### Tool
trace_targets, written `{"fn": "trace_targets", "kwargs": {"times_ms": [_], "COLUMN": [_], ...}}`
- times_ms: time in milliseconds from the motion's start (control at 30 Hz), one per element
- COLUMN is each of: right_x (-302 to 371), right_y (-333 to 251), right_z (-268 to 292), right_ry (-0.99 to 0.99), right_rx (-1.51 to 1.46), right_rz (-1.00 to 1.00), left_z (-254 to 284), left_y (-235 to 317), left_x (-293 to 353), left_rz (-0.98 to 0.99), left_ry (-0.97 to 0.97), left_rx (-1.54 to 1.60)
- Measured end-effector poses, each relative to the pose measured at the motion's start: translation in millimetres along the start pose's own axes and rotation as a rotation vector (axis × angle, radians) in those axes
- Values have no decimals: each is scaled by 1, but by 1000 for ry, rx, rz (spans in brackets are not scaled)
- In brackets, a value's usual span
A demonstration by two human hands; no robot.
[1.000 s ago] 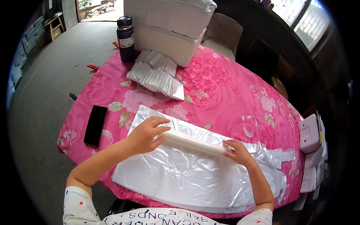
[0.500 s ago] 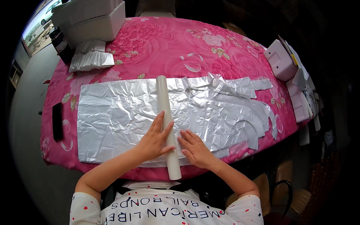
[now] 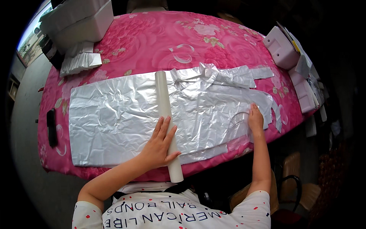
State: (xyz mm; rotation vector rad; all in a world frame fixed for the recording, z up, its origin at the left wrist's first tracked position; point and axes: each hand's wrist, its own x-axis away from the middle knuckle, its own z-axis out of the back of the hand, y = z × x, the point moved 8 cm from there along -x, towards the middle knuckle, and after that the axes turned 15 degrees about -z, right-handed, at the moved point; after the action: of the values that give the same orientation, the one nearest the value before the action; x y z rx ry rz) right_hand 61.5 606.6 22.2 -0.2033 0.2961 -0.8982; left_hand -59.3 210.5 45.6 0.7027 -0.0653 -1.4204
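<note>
A thin, creased, silvery-white plastic sheet [image 3: 110, 118] lies spread over the table, with strap-like strips and a curved cut-out at its right end. Across its middle rests a long white tube [image 3: 163, 93], its near end reaching past the sheet's front edge. My left hand [image 3: 158, 147] lies on the tube's near half, fingers stretched and thumb apart, not wrapped round it. Further right, my right hand [image 3: 256, 117] touches the sheet beside the curved cut-out. Its fingers point away from me, fairly straight and close together; the thumb is mostly hidden.
A pink flowered cloth [image 3: 148, 42] covers the table. White foam boxes [image 3: 82, 28] stand at the far left, beside a dark jar [image 3: 49, 49] and a stack of folded white packets [image 3: 81, 63]. A black phone-like object [image 3: 52, 128] lies at left. More foam boxes [image 3: 282, 47] line the right edge.
My right hand has moved right and away from me, from beside the tube to the sheet's right part. My left hand stays on the tube. The whole view has shifted slightly.
</note>
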Motion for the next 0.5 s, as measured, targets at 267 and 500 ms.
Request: {"fn": "trace_targets", "kwargs": {"times_ms": [267, 500], "right_x": [-7, 39], "right_y": [-1, -89], "right_z": [33, 73], "right_ry": [78, -40], "right_rx": [91, -264], "right_rz": [-68, -6], "left_z": [-8, -10], "left_y": [18, 24], "left_x": [-17, -17], "left_rz": [16, 1], "left_ry": [3, 13], "left_rx": [-56, 5]}}
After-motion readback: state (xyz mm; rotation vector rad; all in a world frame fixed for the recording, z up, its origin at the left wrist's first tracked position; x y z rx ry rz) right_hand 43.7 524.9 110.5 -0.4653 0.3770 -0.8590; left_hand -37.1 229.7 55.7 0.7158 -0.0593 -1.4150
